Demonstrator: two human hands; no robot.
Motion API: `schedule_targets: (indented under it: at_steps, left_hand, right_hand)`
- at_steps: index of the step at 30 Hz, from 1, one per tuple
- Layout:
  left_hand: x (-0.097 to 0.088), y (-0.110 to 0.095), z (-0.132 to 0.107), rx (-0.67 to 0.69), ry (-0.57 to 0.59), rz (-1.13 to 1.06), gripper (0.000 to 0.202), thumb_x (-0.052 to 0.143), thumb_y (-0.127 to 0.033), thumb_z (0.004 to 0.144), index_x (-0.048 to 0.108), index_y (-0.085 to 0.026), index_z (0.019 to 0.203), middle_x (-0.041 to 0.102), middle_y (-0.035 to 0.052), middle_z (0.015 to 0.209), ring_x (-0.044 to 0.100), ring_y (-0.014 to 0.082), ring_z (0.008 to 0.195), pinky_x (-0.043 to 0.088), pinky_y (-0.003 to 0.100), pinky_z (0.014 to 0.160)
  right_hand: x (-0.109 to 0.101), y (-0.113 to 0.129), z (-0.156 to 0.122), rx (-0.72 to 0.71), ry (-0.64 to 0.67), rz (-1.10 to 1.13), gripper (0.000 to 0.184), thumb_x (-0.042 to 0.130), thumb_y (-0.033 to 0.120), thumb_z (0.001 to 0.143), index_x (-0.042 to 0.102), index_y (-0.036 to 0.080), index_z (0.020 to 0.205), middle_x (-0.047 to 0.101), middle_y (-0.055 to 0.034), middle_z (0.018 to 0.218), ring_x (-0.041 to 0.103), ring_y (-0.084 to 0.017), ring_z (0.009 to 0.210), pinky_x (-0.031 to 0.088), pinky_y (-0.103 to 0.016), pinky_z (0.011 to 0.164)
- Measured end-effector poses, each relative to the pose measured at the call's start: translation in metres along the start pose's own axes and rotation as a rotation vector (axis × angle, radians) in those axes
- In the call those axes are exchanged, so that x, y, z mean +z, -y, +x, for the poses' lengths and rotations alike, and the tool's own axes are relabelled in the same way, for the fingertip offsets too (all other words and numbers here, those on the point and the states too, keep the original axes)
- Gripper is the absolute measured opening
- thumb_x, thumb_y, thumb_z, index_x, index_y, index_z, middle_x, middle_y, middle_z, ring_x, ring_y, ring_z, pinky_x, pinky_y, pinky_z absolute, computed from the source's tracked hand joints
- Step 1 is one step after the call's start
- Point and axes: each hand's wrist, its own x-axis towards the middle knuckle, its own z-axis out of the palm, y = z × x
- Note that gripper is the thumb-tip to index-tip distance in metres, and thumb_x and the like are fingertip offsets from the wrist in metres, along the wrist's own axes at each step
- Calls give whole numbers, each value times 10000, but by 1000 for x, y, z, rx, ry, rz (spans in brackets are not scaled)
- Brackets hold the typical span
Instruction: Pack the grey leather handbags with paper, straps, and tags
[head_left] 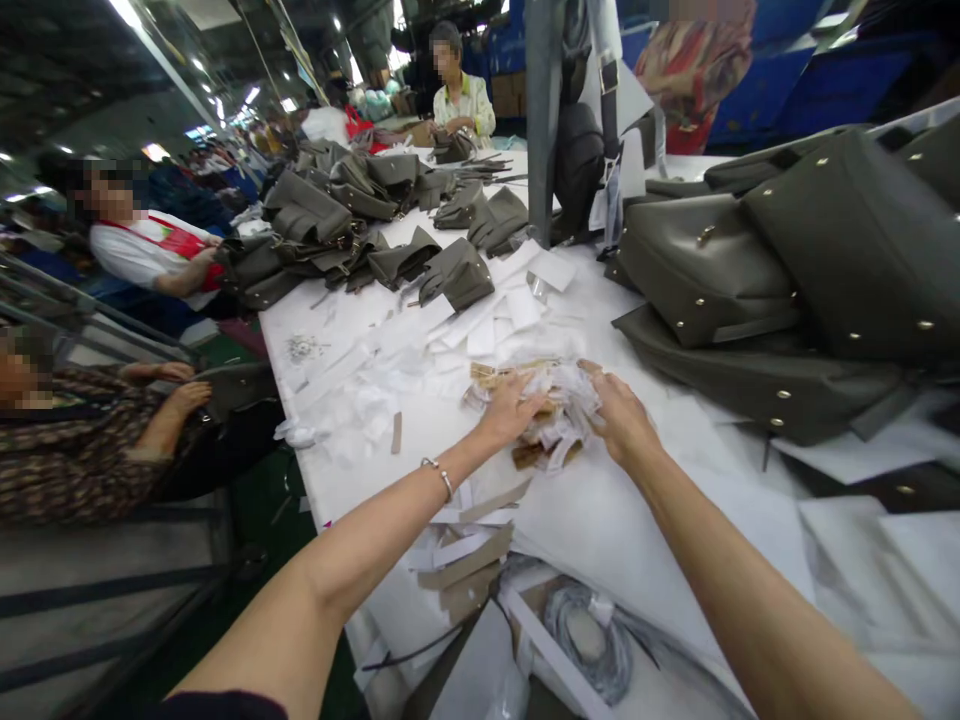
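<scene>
Both my hands reach into a small heap of crumpled white paper and brown card scraps [561,415] in the middle of the white table [622,520]. My left hand [510,408], with a bracelet on its wrist, lies on the heap's left side, fingers curled over the scraps. On the right side of the heap my right hand [619,415] presses in, fingers bent into the paper. Whether either hand truly grips the scraps is unclear.
Large olive-grey handbags [750,270] are stacked at the right, more grey bags [352,215] piled at the far left. Loose white paper pieces [420,350] litter the table. Three people sit along the left and far end. A grey post [544,120] stands mid-table.
</scene>
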Motion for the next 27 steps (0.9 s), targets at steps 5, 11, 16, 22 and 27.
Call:
schedule_targets:
  at_steps: [5,11,16,22,27]
  left_hand:
    - [-19,71,-35,7,-30,89,435,471,-349,954,491,-209,1365,427,90,1506,343,224,1422,270,457,1193]
    - [-21,138,-87,126,44,537,472,413,-343,980,422,-181,1424,403,115,1525,328,231,1436,284,459,1191]
    - [-16,146,-90,198,63,658,477,408,-336,989,429,-177,1438,407,106,1527,331,231,1438,264,436,1203]
    - [-14,149,-90,210,10,601,458,426,-342,981,454,-214,1420,416,88,1525,342,232,1434,274,443,1197]
    - [-11,156,-89,259,-52,530,428,459,-340,970,501,-196,1371,467,103,1487,384,241,1410,295,435,1181]
  right_hand:
    - [-71,-6,-13,6,-146,-234,478,679,471,749,667,212,1151,660,-134,1238,654,-306,1076,568,-477,861]
    - [-102,-35,-84,-539,282,-990,571,693,537,721,664,274,1228,667,-114,1263,618,-367,1158,460,-580,1019]
    - [-107,-88,-135,-909,371,-1328,795,684,258,609,533,237,1389,517,-167,1438,483,-419,1308,393,-673,1040]
    - [-117,-95,-138,-951,259,-1464,631,465,57,701,627,238,1283,642,-95,1310,610,-290,1202,490,-551,1017]
    - [-136,-45,-161,-958,50,-1451,578,447,89,700,712,340,1149,736,-51,1130,706,-288,1007,558,-512,941]
